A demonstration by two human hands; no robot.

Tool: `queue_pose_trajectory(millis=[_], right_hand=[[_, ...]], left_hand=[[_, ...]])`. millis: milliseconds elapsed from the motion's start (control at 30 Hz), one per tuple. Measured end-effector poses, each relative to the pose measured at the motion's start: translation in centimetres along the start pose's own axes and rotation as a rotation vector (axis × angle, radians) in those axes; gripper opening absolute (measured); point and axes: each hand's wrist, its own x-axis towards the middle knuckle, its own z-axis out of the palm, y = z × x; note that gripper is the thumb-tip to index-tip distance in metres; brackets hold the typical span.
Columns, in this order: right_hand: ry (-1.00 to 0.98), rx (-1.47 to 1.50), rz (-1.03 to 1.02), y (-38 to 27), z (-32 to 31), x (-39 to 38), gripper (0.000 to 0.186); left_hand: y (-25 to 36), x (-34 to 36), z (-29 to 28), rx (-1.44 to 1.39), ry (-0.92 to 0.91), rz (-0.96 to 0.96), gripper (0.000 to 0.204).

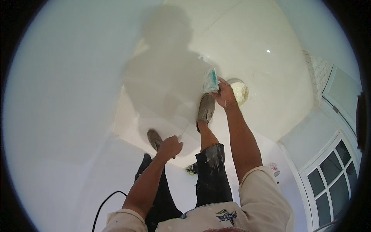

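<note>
My right hand point(225, 94) is closed on a flat, pale plate-like spreader point(211, 81). Teal shows through the white smears on its face. Just right of that hand, partly behind it, stands a round container of cream-coloured paste point(241, 92). My left hand point(170, 148) is a closed fist, lower and to the left, in front of my left shoe. A thin pale sliver point(180, 137) sticks out from its fingers, too small to name. The two hands are well apart.
Brown shoes point(206, 112) stand on the shiny cream floor point(270, 89). A pale wall point(65, 89) rises at left. A white paned door or window point(328, 179) is at lower right, near a small white tub point(273, 169). A dark cable point(101, 207) curves at lower left.
</note>
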Motion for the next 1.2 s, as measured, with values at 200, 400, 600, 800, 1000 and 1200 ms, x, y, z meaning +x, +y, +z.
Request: queue_pose_trajectory(millis=[200, 400, 600, 800, 1000, 1200], right_hand=[[0.127, -0.157, -0.176, -4.9, 3.2, 5.5, 0.036], [0.405, -0.322, -0.455, -2.3, 6.9, 16.8, 0.037], [0.887, -0.654, -0.808, 2.1, 7.2, 27.9, 0.022], [0.986, -1.073, -1.051, 1.2, 15.5, 34.7, 0.017], [1.049, -0.782, -0.842, 0.5, 17.1, 31.3, 0.018], [1.062, -1.120, -1.014, 0.6, 16.8, 34.8, 0.017]], left_hand=[[11.5, 0.2, -7.5, 0.176, -0.019, 0.064, 0.039], [14.5, 4.7, -13.5, 0.474, -0.128, 0.152, 0.036], [13.6, 5.3, -17.0, 0.537, -0.293, 0.178, 0.037], [9.3, 4.9, -15.7, 0.312, -0.181, 0.416, 0.025], [8.5, 4.0, -16.2, 0.317, -0.151, 0.460, 0.030], [6.8, 3.3, -13.1, 0.405, -0.099, 0.495, 0.040]])
